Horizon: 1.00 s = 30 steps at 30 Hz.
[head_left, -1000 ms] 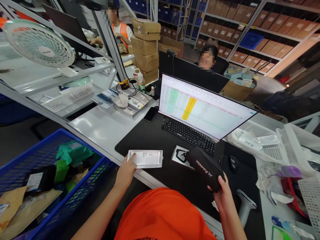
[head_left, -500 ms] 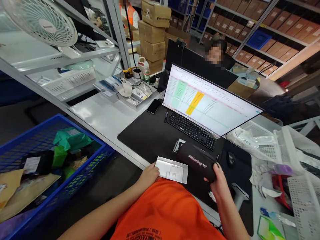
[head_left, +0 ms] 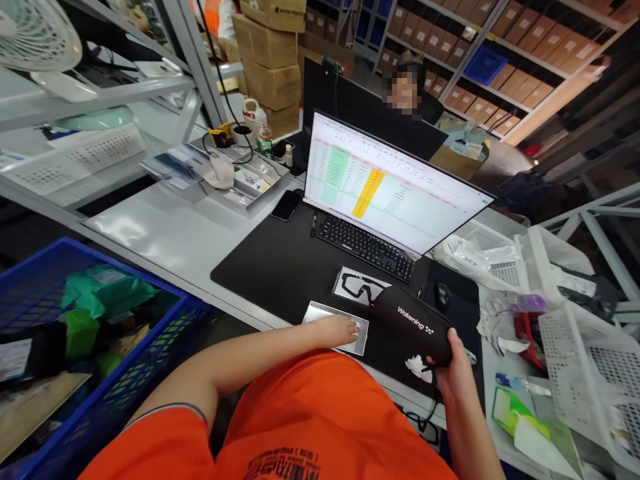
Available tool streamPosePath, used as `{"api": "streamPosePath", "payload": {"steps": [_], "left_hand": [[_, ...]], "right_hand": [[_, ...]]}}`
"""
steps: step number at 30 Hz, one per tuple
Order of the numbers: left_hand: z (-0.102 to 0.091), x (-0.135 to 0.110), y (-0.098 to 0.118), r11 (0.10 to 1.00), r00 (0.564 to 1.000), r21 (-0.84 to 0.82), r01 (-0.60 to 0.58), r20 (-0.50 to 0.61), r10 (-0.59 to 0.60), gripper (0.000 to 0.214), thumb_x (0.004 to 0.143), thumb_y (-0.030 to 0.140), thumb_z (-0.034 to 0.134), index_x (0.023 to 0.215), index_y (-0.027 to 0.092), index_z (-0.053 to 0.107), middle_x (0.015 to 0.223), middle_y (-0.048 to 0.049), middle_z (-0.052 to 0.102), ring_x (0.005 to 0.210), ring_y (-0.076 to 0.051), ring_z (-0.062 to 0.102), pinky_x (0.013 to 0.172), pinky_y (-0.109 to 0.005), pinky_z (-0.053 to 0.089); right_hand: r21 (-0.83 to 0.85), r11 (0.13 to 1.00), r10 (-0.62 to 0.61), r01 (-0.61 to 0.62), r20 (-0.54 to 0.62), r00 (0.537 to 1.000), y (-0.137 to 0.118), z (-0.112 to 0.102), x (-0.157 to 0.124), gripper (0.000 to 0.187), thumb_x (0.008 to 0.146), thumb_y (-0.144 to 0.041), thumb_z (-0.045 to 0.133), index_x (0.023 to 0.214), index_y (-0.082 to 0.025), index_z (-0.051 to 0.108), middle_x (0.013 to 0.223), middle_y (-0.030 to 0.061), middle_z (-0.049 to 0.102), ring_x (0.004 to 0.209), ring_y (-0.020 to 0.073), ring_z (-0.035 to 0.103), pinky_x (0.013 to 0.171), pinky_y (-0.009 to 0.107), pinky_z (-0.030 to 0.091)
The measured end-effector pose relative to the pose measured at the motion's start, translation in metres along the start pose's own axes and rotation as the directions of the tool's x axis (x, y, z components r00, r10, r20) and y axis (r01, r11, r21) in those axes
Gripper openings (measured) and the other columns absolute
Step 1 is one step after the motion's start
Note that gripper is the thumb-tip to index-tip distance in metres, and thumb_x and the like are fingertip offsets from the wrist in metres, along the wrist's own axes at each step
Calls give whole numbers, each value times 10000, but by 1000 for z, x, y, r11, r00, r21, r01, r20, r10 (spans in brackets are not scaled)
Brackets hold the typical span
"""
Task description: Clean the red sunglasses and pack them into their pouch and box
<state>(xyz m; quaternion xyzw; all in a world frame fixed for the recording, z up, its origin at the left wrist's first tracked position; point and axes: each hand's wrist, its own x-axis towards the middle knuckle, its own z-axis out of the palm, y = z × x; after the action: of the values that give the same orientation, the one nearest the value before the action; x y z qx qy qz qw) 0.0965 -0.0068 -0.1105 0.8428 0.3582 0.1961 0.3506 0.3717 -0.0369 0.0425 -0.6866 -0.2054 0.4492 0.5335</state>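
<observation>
My right hand (head_left: 451, 360) grips the end of a black zip case (head_left: 407, 321) marked "Wakening", held over the desk mat. My left hand (head_left: 340, 331) reaches over a shallow white open box (head_left: 320, 312) at the desk's front edge. Its fingers are stretched into the box, over the paper inside, and seem to hold nothing. Behind the case lies a box lid (head_left: 353, 287) printed with a picture of glasses, partly covered by the case. A crumpled white tissue (head_left: 419, 368) lies just left of my right hand.
A monitor (head_left: 390, 187) and keyboard (head_left: 365, 247) stand behind the mat, with a mouse (head_left: 443, 293) to the right. A blue crate (head_left: 165, 340) of parcels is at the left. White baskets (head_left: 575, 373) line the right side. A person (head_left: 407, 93) sits beyond the monitor.
My left hand has moved from the box's left edge to over its inside. The case has shifted away from the lid, uncovering the printed glasses. My view has turned slightly right.
</observation>
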Motion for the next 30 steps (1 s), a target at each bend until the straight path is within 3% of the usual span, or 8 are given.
{"api": "streamPosePath", "payload": {"steps": [4,8,12,16,21,25,30], "left_hand": [[17,21,-11,989,971,52,-140,201,127,125,876,219,664,983,195,724,1142,-77,732,1116,-232,641,1030,-433,447],[8,18,-19,968,933,127,-214,320,164,185,958,292,590,1040,155,684,1069,-79,710,1017,-204,646,959,-418,488],[-5,16,-19,944,895,171,-282,402,195,131,957,223,571,985,151,677,1082,-70,698,1059,-203,625,970,-410,476],[-12,14,-19,927,874,196,-321,440,209,87,927,176,607,967,162,683,1180,-74,689,1146,-213,600,1029,-429,449],[-17,12,-26,921,872,237,-309,457,175,170,945,286,612,837,165,662,903,-27,699,896,-170,639,916,-391,496],[-27,7,-29,920,884,262,-291,441,154,242,941,317,606,748,173,638,805,-12,678,815,-159,617,877,-369,485],[-56,0,-20,913,890,276,-299,425,163,208,808,50,623,670,200,660,746,-43,705,818,-192,634,894,-346,432]], "right_hand": [[55,998,28,-30,27,999,10,-17,-18,510,696,-577,788,1029,-217,645,958,12,606,679,129,548,418,205,427],[64,996,67,-65,-40,997,24,-34,-28,531,692,-595,768,1051,-228,636,908,14,630,655,146,538,453,240,434],[52,995,86,-83,-79,993,33,-43,-26,626,654,-609,783,1121,-226,619,820,-11,614,633,145,534,550,291,508],[55,994,100,-97,-50,994,30,-37,-22,640,655,-610,788,1134,-222,616,864,1,622,645,135,544,447,220,435],[39,993,114,-114,9,993,22,-21,-18,613,663,-605,784,1125,-238,616,917,9,623,691,139,565,447,202,436],[14,989,144,-145,59,988,21,-16,-13,663,647,-613,796,1175,-264,596,941,5,627,686,136,564,452,201,438],[10,989,147,-147,61,987,21,-18,-9,682,626,-615,807,1172,-265,597,933,10,625,662,130,558,436,195,434]]}}
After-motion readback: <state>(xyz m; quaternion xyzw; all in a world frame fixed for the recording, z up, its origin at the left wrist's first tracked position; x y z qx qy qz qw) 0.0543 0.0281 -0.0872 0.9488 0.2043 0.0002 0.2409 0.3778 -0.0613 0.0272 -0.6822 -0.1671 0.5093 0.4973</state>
